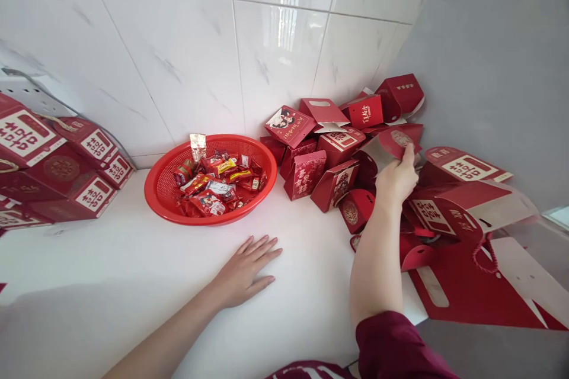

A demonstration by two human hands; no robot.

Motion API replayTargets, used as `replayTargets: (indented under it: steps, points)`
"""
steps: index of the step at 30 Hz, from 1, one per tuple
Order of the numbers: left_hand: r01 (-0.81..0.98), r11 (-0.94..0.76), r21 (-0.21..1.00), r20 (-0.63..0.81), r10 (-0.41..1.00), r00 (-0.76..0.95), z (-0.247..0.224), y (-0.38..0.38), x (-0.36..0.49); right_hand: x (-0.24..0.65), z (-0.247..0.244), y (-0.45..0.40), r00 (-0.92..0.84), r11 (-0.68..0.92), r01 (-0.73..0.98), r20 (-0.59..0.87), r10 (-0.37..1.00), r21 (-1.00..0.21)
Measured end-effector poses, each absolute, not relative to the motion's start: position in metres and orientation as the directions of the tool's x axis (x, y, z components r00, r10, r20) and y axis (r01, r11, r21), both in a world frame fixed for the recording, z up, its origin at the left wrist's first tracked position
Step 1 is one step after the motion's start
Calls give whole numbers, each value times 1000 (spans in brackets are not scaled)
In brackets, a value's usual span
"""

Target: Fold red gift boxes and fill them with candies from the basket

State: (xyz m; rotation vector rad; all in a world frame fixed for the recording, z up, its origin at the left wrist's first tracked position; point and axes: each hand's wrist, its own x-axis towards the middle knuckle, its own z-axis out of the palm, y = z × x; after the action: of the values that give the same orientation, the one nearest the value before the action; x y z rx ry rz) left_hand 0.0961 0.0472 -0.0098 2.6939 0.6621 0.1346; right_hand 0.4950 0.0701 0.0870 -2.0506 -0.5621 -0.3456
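Observation:
My left hand [244,272] lies flat on the white table [306,314], fingers spread and nothing in it. It is just in front of a red plastic basket [153,198] of wrapped candies [217,189]. Over on the right, my right hand [398,177] reaches into a pile of red paper gift boxes. Its thumb and fingers close on the flap of one red gift box [398,139], which bears a round gold emblem; the fingertips are partly hidden behind it. Near that hand stand small folded boxes [306,174], and several flattened ones overlap beside it.
Stacked red boxes with double-happiness labels [60,169] stand at the left, below a wall socket [33,95] with a grey cable. White tiles [169,41] rise behind the table. At the right, a large red folded bag [466,284] with a cord handle overhangs the table edge.

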Motion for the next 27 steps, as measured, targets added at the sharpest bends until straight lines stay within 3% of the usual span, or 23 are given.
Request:
replayTargets:
  steps: [4, 7, 9, 11, 14, 17, 19, 21, 24, 27]
  points:
    - [424, -834, 354, 12, 458, 889, -13, 47, 96, 491, 102, 62, 798, -279, 599, 588, 131, -751]
    - [406, -852, 329, 71, 451, 890, -14, 47, 98, 474, 124, 49, 725, -96, 688, 678, 120, -719]
    - [376, -869, 321, 187, 447, 875, -7, 47, 96, 455, 140, 36, 695, -40, 700, 667, 268, -713]
    - [334, -888, 315, 381, 441, 812, 10, 47, 91, 431, 155, 21, 588, -16, 715, 589, 555, -699]
    - [333, -901, 279, 723, 425, 545, 52, 43, 75, 391, 165, 7, 141, 105, 790, 344, 928, -605]
    - [387, -862, 326, 862, 439, 252, 93, 32, 59, 354, 154, 8, -244, 259, 843, 94, 965, -472]
    - [403, -824, 399, 820, 517, 244, 110, 20, 54, 334, 138, 14, -345, 322, 858, 13, 938, -401]
    - [431, -794, 429, 707, 592, 386, 117, 9, 57, 319, 123, 20, -392, 352, 858, -33, 919, -375]
    - [503, -780, 372, 491, 626, 606, 113, 0, 66, 305, 109, 24, -405, 355, 853, -57, 913, -383]
    - [620, -713, 328, 301, 701, 646, 107, -2, 71, 301, 104, 21, -394, 348, 854, -45, 918, -386]
